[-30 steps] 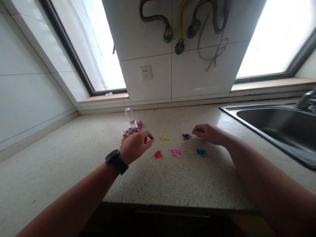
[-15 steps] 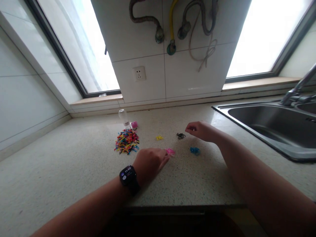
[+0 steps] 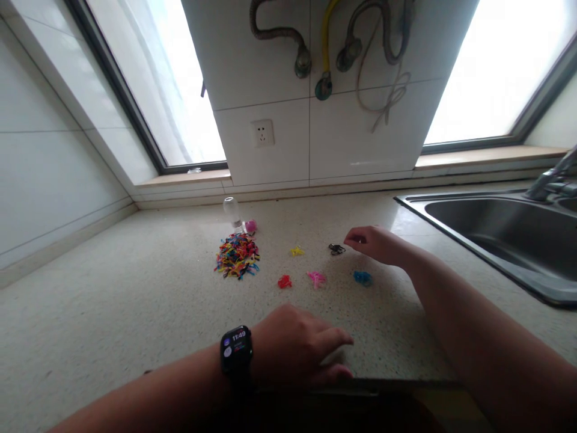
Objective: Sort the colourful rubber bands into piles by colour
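The step in hand looks like sorting small bands by colour, at a pause between one pick and another: the left hand (image 3: 297, 346) is low by the near edge of the surface (image 3: 157, 300), its thumb and fingers spread loosely apart with nothing visible in them, while the right hand (image 3: 367, 240) has its fingers curled in towards the thumb, and I cannot tell whether it pinches anything. The mixed pile (image 3: 237, 257) lies beyond the left hand and off to its left, with a clear bottle (image 3: 231, 213) and a pink object (image 3: 251, 227) behind it. Straight ahead of the left hand are the red bands (image 3: 284, 281) and the pink bands (image 3: 316, 279), with the yellow bands (image 3: 297, 251) farther out; the black bands (image 3: 336, 249) lie just left of the right hand's fingertips, and the blue bands (image 3: 362, 278) on its near side. As I judge it, the next move calls for the left hand to reach out and leftward over the surface, then close thumb and finger on a single band without dragging its tangled neighbours along
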Motion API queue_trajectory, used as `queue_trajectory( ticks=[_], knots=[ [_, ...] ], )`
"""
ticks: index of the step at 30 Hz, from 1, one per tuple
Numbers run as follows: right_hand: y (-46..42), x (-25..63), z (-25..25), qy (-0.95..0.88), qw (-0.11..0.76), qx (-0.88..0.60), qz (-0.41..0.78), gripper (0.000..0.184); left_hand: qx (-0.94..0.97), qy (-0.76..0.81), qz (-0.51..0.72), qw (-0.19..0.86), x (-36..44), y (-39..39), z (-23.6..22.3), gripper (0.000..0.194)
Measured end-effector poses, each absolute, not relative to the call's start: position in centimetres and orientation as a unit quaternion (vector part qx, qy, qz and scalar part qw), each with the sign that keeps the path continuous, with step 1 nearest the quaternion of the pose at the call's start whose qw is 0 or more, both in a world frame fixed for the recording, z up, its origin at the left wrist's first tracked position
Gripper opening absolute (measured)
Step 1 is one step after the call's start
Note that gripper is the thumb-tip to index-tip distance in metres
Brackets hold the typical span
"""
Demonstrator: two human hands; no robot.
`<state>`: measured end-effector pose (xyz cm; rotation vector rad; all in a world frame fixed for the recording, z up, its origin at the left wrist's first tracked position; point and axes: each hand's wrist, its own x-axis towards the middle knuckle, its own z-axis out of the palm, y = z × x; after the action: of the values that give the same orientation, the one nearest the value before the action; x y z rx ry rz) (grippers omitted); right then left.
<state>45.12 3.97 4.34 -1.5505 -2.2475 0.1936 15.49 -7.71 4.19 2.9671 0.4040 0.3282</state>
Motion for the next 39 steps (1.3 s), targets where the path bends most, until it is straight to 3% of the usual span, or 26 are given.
queue_trajectory(
  ticks=[5,12,20,28,33,39],
  knots=[
    [3.9,44.5,4.2,-0.806,0.212,-0.547,0.084,0.025,0.987,0.112,0.104,0.058,15.9,-8.5,3.4,0.032],
    [3.9,40.0,4.8,-0.791,0.327,-0.485,0.182,0.029,0.986,0.115,0.108,0.054,15.9,-8.2,3.4,0.027],
    [4.3,28.8,7.3,-0.911,0.182,-0.348,0.122,0.022,0.985,0.122,0.101,0.065,15.6,-8.0,3.2,0.031],
    [6.7,21.7,6.2,-0.917,0.046,-0.395,0.0,0.024,0.984,0.113,0.104,0.089,15.3,-7.6,2.9,0.029],
    [7.2,20.7,5.8,-0.912,0.045,-0.407,-0.005,0.025,0.985,0.101,0.114,0.08,15.4,-7.3,2.2,0.027],
    [7.8,21.0,5.5,-0.906,0.11,-0.406,0.054,0.02,0.986,0.097,0.118,0.064,15.5,-7.2,2.3,0.026]
  ],
)
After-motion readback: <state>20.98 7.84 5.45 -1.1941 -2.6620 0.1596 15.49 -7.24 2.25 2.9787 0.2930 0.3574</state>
